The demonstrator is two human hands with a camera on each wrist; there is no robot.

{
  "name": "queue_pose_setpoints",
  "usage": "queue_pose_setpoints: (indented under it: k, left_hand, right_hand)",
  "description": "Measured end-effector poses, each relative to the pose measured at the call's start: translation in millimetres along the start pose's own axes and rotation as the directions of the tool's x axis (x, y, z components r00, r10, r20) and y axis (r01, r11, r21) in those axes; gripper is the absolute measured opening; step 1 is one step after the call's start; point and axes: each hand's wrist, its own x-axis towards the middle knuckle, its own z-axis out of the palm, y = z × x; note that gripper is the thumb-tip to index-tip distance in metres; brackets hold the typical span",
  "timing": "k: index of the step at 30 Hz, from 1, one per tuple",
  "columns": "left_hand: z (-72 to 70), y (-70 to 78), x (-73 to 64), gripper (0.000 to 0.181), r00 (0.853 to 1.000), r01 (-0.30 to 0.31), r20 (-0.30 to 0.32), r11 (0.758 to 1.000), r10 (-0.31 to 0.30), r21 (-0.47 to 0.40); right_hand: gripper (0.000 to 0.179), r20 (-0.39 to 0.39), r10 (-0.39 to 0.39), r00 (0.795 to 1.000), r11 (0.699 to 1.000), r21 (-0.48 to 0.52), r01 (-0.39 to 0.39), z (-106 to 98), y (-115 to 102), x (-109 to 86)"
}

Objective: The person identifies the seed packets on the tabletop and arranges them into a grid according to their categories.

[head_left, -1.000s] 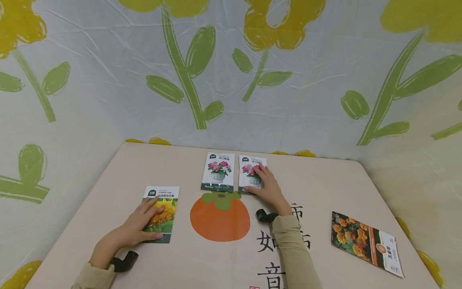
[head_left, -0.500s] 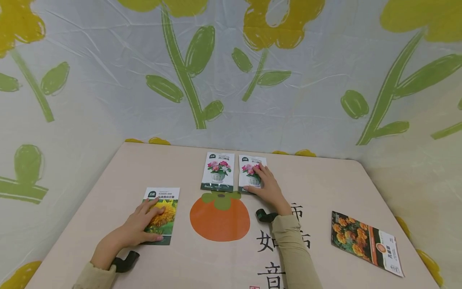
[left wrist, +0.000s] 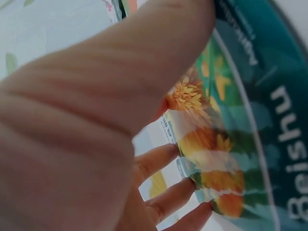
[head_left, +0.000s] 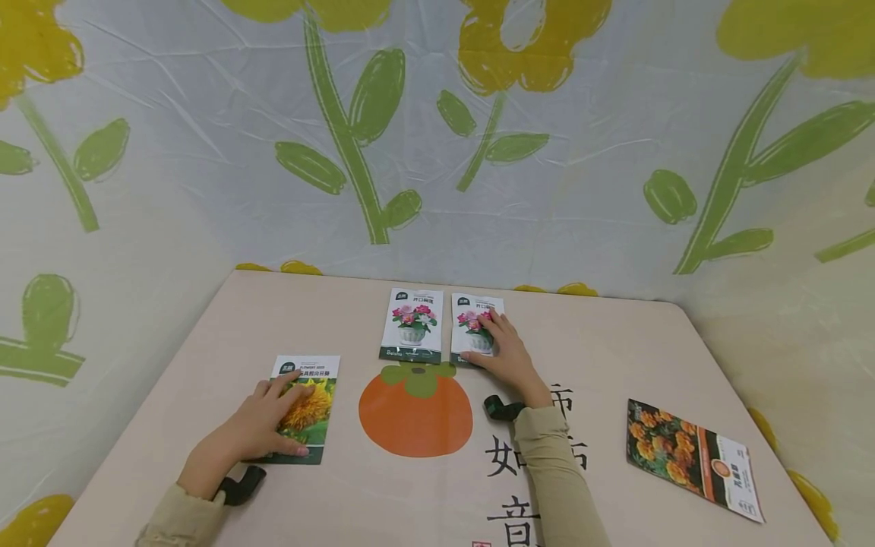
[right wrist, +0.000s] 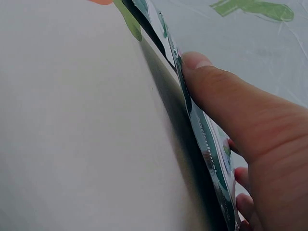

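In the head view, my left hand lies over a seed packet with a yellow sunflower picture and a dark green lower band. Its thumb touches the packet near the bottom, and the fingers spread across the upper part. The left wrist view shows the fingertips against the packet's glossy face. Farther back, my right hand rests on a white packet picturing pink potted flowers. In the right wrist view, the thumb touches the face of this packet near its edge. A matching flower packet lies just left of it, untouched.
An orange-flower seed packet lies slanted at the right of the table. The pale tablecloth carries a printed orange persimmon and black characters. Flower-printed fabric hangs behind and at the sides.
The sunflower packet has slid very slightly toward me under my left hand. That hand has shifted a little right, with its fingers more arched. My right hand stays in place.
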Motion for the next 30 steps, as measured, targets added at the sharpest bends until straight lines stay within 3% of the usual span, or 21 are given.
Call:
queue_pose_setpoints:
  k: [10,22,30]
  left_hand:
    - [-2.5,-2.4,9.0,0.107,0.999,0.003,0.048,1.000,-0.003,-0.001]
    - [-8.5,-3.1,20.8,0.118,0.994,0.016,0.107,1.000,-0.016,0.005]
    - [-10.6,-1.0,21.1,0.119,0.993,0.005,0.122,1.000,-0.007,0.012]
  right_hand:
    - [0.091,-0.002,-0.006,1.000,1.000,-0.001,0.006,-2,-2,-0.6]
    - [0.091,0.006,0.005,1.000,1.000,0.004,-0.005,-2,-3,-1.0]
    - [0.091,0.005,0.005,1.000,1.000,-0.002,-0.005,-2,-3,-2.1]
